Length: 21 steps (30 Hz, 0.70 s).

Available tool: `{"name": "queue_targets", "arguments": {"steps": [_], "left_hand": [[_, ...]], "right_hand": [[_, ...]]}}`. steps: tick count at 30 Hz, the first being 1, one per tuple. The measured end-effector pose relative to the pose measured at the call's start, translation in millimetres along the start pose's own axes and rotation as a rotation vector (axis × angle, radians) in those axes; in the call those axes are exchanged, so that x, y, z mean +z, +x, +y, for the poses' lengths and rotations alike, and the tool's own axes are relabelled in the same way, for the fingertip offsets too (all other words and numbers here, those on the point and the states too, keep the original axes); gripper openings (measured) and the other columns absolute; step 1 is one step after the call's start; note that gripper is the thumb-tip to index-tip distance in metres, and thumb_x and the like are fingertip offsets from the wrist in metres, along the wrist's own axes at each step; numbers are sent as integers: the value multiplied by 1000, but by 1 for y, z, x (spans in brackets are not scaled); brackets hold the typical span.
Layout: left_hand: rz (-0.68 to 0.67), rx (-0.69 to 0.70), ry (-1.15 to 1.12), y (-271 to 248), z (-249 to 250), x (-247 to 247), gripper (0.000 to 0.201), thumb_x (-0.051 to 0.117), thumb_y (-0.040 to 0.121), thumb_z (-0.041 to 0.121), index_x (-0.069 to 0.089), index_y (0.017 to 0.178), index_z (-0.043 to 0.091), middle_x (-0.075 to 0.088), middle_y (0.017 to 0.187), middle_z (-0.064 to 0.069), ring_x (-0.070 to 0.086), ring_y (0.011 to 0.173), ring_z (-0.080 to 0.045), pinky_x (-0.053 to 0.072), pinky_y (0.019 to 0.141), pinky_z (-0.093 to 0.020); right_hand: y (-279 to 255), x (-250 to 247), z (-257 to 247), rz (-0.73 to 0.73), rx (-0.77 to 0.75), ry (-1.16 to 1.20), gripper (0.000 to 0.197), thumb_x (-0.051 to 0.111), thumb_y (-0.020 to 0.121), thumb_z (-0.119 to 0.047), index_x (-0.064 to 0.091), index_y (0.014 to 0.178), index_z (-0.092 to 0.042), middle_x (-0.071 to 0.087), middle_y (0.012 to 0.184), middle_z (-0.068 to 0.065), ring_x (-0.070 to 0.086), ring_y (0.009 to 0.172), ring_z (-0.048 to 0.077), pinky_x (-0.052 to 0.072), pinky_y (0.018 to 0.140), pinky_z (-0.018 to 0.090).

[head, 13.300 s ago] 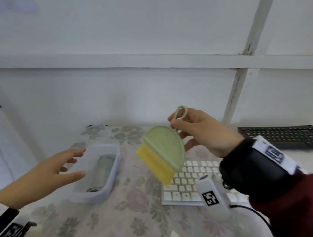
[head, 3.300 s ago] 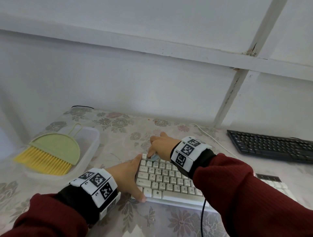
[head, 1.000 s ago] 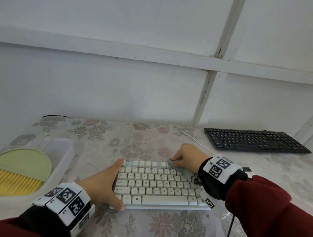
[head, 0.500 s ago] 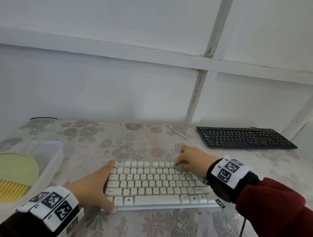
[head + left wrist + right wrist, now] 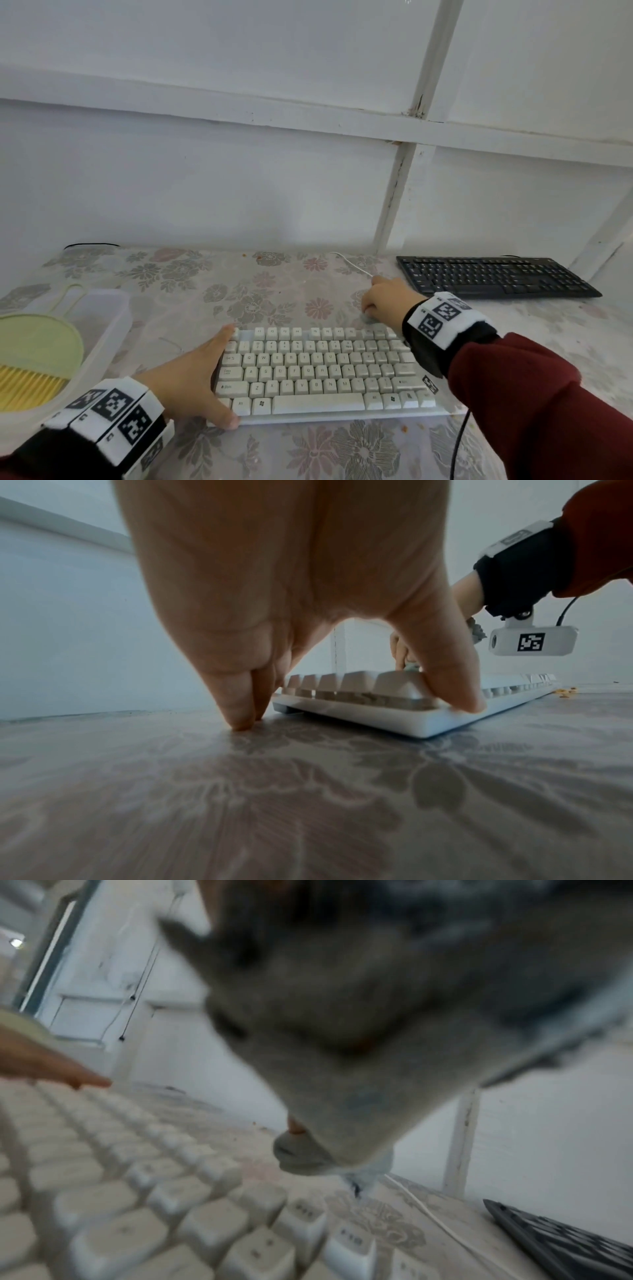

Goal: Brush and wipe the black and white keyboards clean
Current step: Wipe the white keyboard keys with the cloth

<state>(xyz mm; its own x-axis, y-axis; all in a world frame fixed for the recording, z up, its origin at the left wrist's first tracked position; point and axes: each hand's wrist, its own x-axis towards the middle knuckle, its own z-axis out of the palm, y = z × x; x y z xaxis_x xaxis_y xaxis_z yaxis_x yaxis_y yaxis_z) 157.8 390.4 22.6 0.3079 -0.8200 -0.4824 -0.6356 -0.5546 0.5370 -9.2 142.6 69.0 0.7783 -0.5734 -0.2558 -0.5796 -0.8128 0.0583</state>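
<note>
1. The white keyboard [image 5: 325, 370] lies flat on the floral tablecloth [image 5: 260, 294], near the front edge of the table, its long side running left to right
2. The left hand [image 5: 191, 380] braces the keyboard's left end: the thumb [image 5: 455, 685] lies straight along the front left corner, and the other fingers [image 5: 240, 696] are straight and pressed together, their tips down on the cloth just beside the left edge
3. The right hand [image 5: 387, 298] sits at the keyboard's far right corner, fingers curled round a grey cloth [image 5: 359, 1042] that bunches out under the palm; in the right wrist view the cloth fills most of the frame and its lower tip hangs just above the top row of keys, with one fingertip [image 5: 295, 1127] peeking past it
4. A white cable [image 5: 352, 262] runs from behind the right hand toward the wall
5. The black keyboard [image 5: 493, 277] lies well apart at the far right of the table, against the wall, untouched
6. At the far left a clear plastic tub [image 5: 109, 329] carries a green brush [image 5: 34, 346] with yellow bristles laid across its rim
</note>
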Motion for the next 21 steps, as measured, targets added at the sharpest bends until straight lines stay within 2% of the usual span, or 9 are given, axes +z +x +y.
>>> {"name": "queue_targets", "arguments": {"steps": [3,6,8,10,12,15,17,19,21], "left_hand": [[-3,-8,-12,1,-2,1,134,84,61,41,-20,145,28,21,151,10,31,131,-8,24,111,-23],[1,-8,-9,2,-4,1,135,84,59,43,-19,146,29,20,151,11,32,131,-8,25,112,-23],[-4,-3,-2,3,-5,0,142,85,51,50,-19,146,31,20,152,11,32,132,-8,26,112,-24],[-11,0,9,1,-4,-1,153,81,34,65,-19,145,32,20,152,12,32,132,-8,26,112,-24],[-5,5,19,0,-2,-1,156,72,26,70,-19,146,31,20,152,12,32,131,-8,26,111,-23],[3,-9,24,0,0,0,146,84,48,54,-20,146,28,19,152,10,32,130,-8,25,110,-21],[16,-21,21,0,2,1,137,84,59,43,-22,145,27,21,152,9,34,126,-8,27,108,-21],[18,-29,22,-1,4,0,138,83,61,41,-25,144,24,22,152,8,36,123,-7,27,107,-21],[10,-45,19,-2,6,0,145,85,55,44,-28,143,23,21,153,6,36,127,-10,27,107,-21]], "right_hand": [[-15,0,9,19,-34,151,19,58,89,-19,73,101,-19,34,84,-7,47,88,23,40,84,25],[-30,18,16,-3,-52,162,19,57,91,-24,72,80,-23,32,80,-9,50,87,21,42,81,27],[-32,26,26,50,6,169,19,55,93,-23,74,91,-18,35,87,-3,47,82,19,44,78,28],[-31,27,37,66,58,179,24,53,94,-19,72,107,-13,33,82,-7,46,77,15,39,70,19],[-26,24,44,30,87,169,27,52,94,-19,68,116,-14,39,87,-8,53,85,17,39,74,18],[-21,19,50,20,161,139,27,54,92,-17,70,112,-10,54,103,11,58,98,27,45,94,28],[-22,8,47,64,159,235,26,56,91,-17,71,108,-5,58,96,18,60,91,24,46,86,25],[-25,-7,28,115,77,349,27,56,92,-22,70,111,-9,68,97,9,62,80,12,42,71,14],[-25,-17,-6,139,-53,445,29,56,92,-27,72,103,-6,70,91,5,61,69,11,44,65,14]]}}
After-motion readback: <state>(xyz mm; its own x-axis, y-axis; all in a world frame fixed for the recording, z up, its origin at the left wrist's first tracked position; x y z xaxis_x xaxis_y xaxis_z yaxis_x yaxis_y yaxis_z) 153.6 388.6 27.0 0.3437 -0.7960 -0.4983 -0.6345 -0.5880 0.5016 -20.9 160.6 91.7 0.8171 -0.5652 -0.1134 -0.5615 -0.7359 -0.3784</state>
